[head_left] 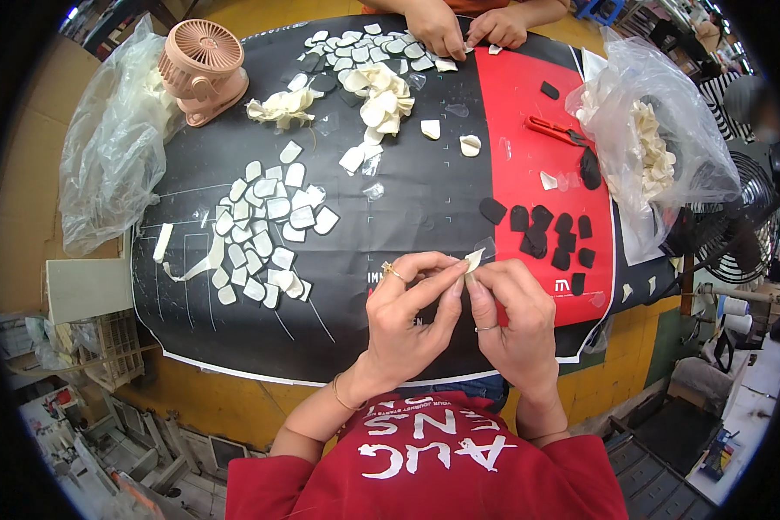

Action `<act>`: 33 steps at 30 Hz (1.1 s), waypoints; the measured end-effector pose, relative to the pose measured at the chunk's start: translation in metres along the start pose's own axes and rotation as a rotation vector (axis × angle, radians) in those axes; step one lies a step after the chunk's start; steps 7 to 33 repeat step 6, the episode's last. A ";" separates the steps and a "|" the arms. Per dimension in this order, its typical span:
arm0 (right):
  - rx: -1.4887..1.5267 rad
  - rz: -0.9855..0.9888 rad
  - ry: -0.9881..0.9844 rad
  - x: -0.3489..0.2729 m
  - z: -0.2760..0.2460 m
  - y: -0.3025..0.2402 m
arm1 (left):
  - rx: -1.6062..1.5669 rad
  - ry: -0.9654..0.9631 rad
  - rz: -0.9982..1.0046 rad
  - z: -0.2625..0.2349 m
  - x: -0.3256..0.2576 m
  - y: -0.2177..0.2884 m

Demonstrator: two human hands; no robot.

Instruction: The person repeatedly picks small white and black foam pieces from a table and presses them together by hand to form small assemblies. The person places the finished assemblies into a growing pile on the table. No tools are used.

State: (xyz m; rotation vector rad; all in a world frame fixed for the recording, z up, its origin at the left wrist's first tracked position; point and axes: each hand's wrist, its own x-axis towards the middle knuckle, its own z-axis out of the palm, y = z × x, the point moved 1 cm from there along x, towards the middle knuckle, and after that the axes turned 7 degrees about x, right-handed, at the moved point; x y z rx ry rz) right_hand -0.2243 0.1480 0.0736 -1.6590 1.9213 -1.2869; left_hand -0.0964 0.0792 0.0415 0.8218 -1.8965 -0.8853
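My left hand (412,305) and my right hand (518,314) meet above the near part of the table, over the black-and-red mat. Both are closed in a pinch on one small cream-white patch (474,258), whose pointed corner sticks up between the fingertips. A bit of transparent film (487,249) shows just behind it. To the right of my hands lie several black rounded patches (536,241) on the red part of the mat. On the left, many white rounded patches (256,227) are spread over the black part.
A pink fan (204,65) and a plastic bag (113,156) stand at left. Another bag with cream pieces (654,152) is at right, near red-handled snippers (555,130). Across the table, a co-worker's hands (438,30) handle small pieces beside a white pile (381,97).
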 end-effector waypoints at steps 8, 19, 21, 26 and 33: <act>-0.020 0.002 -0.003 -0.001 -0.001 0.005 | -0.015 -0.016 -0.015 0.002 0.000 -0.001; -0.020 0.002 -0.003 -0.001 -0.001 0.005 | -0.015 -0.016 -0.015 0.002 0.000 -0.001; -0.020 0.002 -0.003 -0.001 -0.001 0.005 | -0.015 -0.016 -0.015 0.002 0.000 -0.001; -0.020 0.002 -0.003 -0.001 -0.001 0.005 | -0.015 -0.016 -0.015 0.002 0.000 -0.001; -0.020 0.002 -0.003 -0.001 -0.001 0.005 | -0.015 -0.016 -0.015 0.002 0.000 -0.001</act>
